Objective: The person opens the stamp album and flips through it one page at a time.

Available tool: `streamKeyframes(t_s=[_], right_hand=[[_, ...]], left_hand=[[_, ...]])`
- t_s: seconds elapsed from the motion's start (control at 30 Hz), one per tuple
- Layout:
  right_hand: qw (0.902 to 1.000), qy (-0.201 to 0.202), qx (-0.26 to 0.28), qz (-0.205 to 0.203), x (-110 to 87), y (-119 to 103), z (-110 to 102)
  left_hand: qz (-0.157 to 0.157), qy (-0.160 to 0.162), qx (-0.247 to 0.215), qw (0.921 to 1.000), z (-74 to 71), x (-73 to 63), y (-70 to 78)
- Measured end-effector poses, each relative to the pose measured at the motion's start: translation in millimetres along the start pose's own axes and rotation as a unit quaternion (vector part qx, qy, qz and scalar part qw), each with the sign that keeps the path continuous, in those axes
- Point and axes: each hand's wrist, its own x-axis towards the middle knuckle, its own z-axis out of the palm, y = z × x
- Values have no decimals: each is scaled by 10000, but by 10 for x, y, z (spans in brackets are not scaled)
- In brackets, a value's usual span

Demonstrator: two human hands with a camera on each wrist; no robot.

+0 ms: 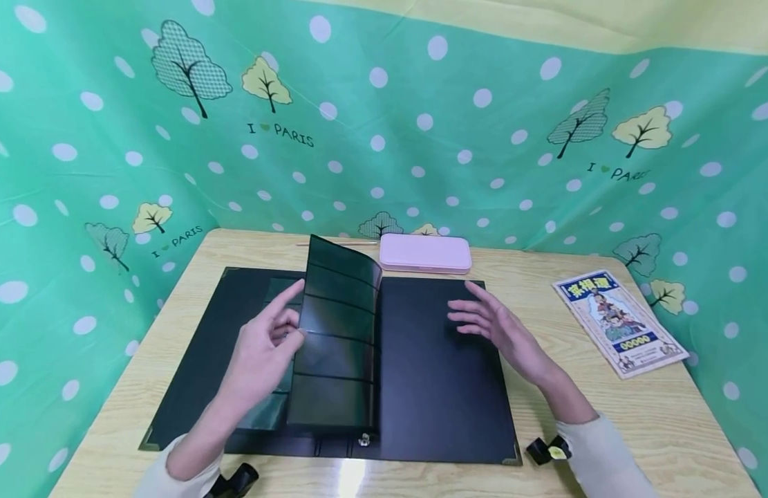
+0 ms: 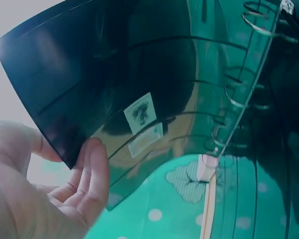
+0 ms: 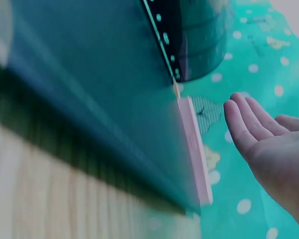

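A black ring-bound stamp album (image 1: 446, 373) lies spread on the table. My left hand (image 1: 265, 346) pinches the outer edge of its dark pocket pages (image 1: 336, 325), which stand raised from the rings (image 2: 234, 97). In the left wrist view, the thumb is on one side of the sheet and the fingers on the other. Two small stamps (image 2: 140, 113) show in the pockets there. Above the bare inside of the right cover hovers my right hand (image 1: 498, 328), fingers extended and holding nothing.
Behind the album sits a pink pencil case (image 1: 424, 252), with a thin stick (image 1: 346, 242) beside it. A printed booklet (image 1: 620, 323) lies at the table's right. Green dotted cloth (image 1: 384, 138) hangs around the back and sides of the wooden table (image 1: 583, 394).
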Motion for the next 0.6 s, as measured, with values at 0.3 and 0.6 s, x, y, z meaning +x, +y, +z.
streamKeyframes(t_s=[0.3,0.6], right_hand=[[9832,331,-1328,1211,-66,195,-139],[9603,-190,-2351,1489,-95,368,-184]], left_hand=[[-170,198,85,9996,-137,42,-32],[94,427,-429,9981,-66,22,-5]])
